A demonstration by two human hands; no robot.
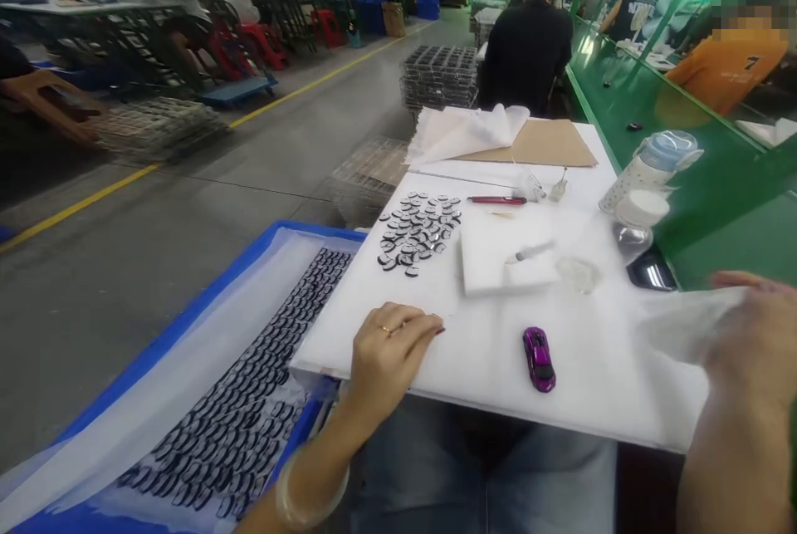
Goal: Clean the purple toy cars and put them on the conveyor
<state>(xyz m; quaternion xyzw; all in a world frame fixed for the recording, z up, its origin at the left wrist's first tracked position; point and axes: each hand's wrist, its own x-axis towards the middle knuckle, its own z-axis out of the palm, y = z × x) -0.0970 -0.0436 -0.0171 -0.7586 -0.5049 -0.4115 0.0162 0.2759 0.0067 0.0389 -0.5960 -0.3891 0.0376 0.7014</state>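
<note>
My left hand (392,347) rests at the front left of the white tabletop (473,360), thumb and fingers pinched together. Whatever lies between its fingertips is too small to make out. Off to the right, my right hand (756,322) is blurred and grips a thin translucent white sheet (682,322). Between the two hands a purple toy car (539,360) sits on the table. Beyond my left hand are many small black-and-silver oval pieces (418,231), loosely spread. A white foam block (498,276) carries a small pen-like tool (529,252).
Left of the table, a blue tray (280,227) holds rows of similar pieces. A red pen (496,200), a clear jar with a white lid (641,214) and a blue-capped bottle (657,160) stand or lie farther back. A green conveyor (703,169) runs along the right. A person in black sits ahead.
</note>
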